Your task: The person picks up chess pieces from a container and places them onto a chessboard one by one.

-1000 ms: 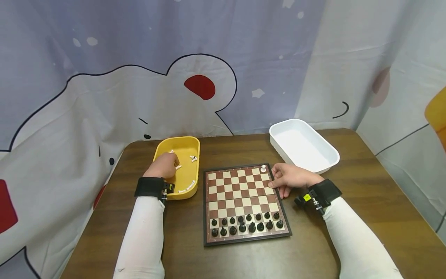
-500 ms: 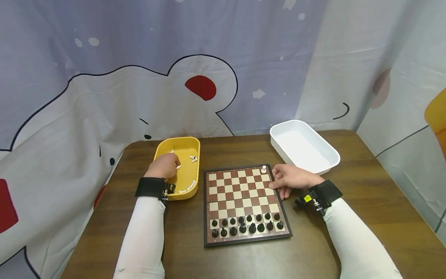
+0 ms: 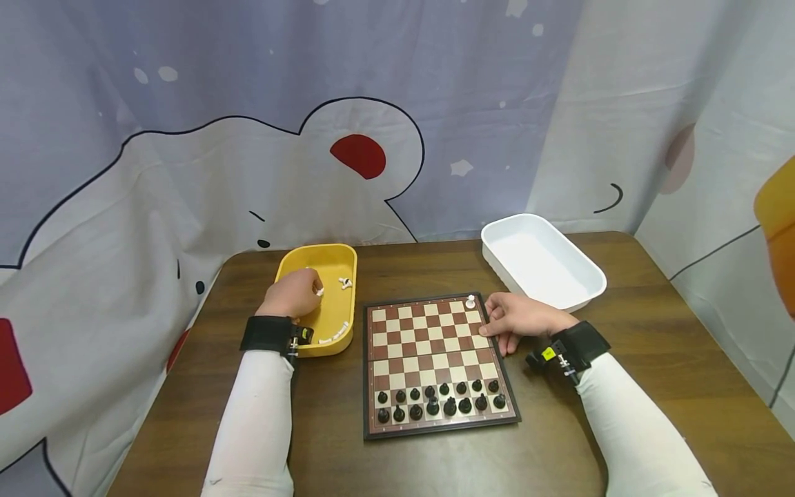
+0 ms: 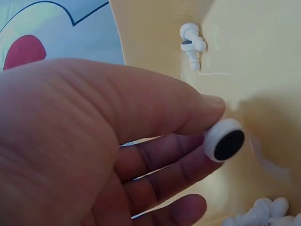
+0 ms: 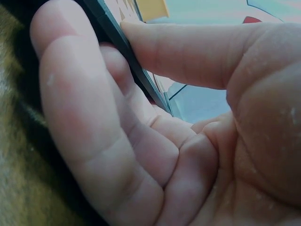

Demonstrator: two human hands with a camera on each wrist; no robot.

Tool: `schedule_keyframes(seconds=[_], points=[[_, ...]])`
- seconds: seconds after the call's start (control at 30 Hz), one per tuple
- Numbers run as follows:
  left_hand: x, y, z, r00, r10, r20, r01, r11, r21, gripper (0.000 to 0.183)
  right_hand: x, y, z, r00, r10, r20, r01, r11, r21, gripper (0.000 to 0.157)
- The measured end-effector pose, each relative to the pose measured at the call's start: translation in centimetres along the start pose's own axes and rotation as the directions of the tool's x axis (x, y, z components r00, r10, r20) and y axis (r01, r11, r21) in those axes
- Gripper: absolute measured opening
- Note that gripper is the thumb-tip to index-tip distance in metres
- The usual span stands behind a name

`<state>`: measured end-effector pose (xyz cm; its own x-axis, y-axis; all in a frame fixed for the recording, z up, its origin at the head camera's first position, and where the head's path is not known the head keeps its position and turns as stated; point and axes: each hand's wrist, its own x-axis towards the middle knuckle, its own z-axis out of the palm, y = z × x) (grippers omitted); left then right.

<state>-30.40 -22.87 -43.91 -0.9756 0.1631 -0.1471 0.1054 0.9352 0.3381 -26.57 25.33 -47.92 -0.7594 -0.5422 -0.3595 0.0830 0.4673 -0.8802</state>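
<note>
My left hand [image 3: 293, 293] is over the yellow tray [image 3: 335, 310]. Its thumb and fingers pinch a white chess piece [image 4: 229, 144], whose round black-centred base faces the left wrist camera; the upper part is hidden in the fingers. Other white pieces [image 4: 192, 42] lie on their sides in the tray. At the right edge of the chessboard [image 3: 410, 343], my right hand [image 3: 518, 315] grips the frame, thumb on top and fingers curled below the edge. A white piece [image 3: 470, 301] stands on the far right corner square. Two rows of black pieces [image 3: 450, 406] fill the near side.
A white tray [image 3: 534, 266] stands at the back right, beyond my right hand. All of this is on a brown wooden table [image 3: 416, 266]. A printed curtain [image 3: 459, 124] hangs behind the table's far edge and along its sides.
My left hand has risen slightly away from me, with the white chess piece moving along in its fingers. My right hand stays at the board's edge.
</note>
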Motion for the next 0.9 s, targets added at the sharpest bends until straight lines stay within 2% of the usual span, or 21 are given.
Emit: schedule_keyframes(seconds=[0.53, 0.77, 0.9], points=[[-0.4, 0.3, -0.3, 0.992, 0.036, -0.125, -0.046, 0.996, -0.082, 0.019, 0.0, -0.1, 0.0, 1.000, 0.006, 0.008, -0.006, 1.000, -0.006, 0.046], [-0.4, 0.9, -0.8, 0.977, 0.097, -0.190, -0.116, 0.989, -0.095, 0.018, 0.0, 0.0, 0.0, 1.000, -0.004, 0.010, 0.004, 1.000, -0.018, 0.047], [-0.6, 1.6, -1.1, 0.969, 0.107, -0.221, -0.133, 0.985, -0.108, 0.017, 0.0, -0.1, 0.1, 1.000, -0.007, 0.012, 0.007, 1.000, -0.009, 0.047]])
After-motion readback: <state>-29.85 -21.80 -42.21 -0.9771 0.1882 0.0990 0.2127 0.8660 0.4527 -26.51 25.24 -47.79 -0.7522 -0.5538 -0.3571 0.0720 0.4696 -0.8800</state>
